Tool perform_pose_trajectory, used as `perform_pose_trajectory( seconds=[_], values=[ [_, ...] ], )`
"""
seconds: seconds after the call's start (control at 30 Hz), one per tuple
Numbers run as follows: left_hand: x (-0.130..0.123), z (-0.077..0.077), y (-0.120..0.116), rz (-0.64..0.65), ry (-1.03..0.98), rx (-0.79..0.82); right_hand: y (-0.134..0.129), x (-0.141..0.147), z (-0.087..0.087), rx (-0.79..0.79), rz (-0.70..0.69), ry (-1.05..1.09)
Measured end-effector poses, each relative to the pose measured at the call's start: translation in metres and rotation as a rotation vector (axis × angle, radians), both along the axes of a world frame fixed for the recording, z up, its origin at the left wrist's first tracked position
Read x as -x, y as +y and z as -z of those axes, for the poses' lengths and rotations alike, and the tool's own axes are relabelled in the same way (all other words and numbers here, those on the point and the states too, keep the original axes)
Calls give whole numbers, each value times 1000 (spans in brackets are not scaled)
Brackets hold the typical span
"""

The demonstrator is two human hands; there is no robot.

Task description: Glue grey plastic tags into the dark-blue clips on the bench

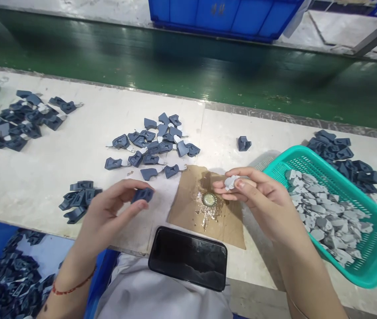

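My left hand (113, 210) pinches a dark blue plastic part (142, 195) above the table, left of a piece of brown cardboard (184, 208). Between the thumb and fingers of my right hand (261, 190) is a small light grey part (231, 182), held over the cardboard's right side. A small round container (209, 200) sits on the cardboard with wet, shiny splashes around it. Farther back lies a group of dark blue parts (151, 148), several with light grey pieces attached. The two held parts are apart.
A green basket (371, 277) of light grey parts stands at the right. A black phone (188, 258) lies at the front edge. More dark parts lie in piles left (17, 117) and right (331, 146). Beyond the table runs a green belt (108, 62), with a blue crate (224, 17) behind.
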State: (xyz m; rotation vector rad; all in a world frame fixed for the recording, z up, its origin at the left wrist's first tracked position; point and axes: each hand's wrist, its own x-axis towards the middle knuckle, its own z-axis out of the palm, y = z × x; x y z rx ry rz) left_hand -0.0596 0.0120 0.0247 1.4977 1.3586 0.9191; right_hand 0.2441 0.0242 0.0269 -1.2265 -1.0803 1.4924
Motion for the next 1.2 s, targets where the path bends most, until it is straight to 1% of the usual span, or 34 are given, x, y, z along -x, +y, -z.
perform_pose_trajectory(
  seconds=[0.07,0.13,0.2,0.27,0.4,0.47,0.6,0.7,0.8,0.9,1.07,1.2],
  values=[
    [-18,2,0,38,-186,127,-2,1,0,-2,-2,-60],
    [-33,4,0,63,-313,230,-2,2,1,-27,-1,-148],
    [-44,7,0,84,-398,318,-3,2,3,-83,6,-254],
    [-54,10,-1,92,-452,370,-2,2,5,-155,-6,-360],
    [-66,14,-3,82,-477,341,-2,-2,4,-273,-155,-573],
    [-70,16,-3,93,-489,355,-2,-5,2,-335,-227,-642],
    [-71,18,-2,110,-517,423,-2,-8,0,-448,-315,-699],
    [-71,19,-1,116,-518,447,-1,-8,2,-478,-363,-732],
    [-72,19,-3,123,-509,426,-1,-8,4,-487,-378,-750],
    [-71,17,-4,137,-469,379,0,-7,3,-488,-364,-749],
    [-67,18,-6,199,-447,365,1,-7,2,-475,-363,-755],
    [-68,20,-7,183,-461,359,0,-8,4,-452,-354,-727]
  ],
)
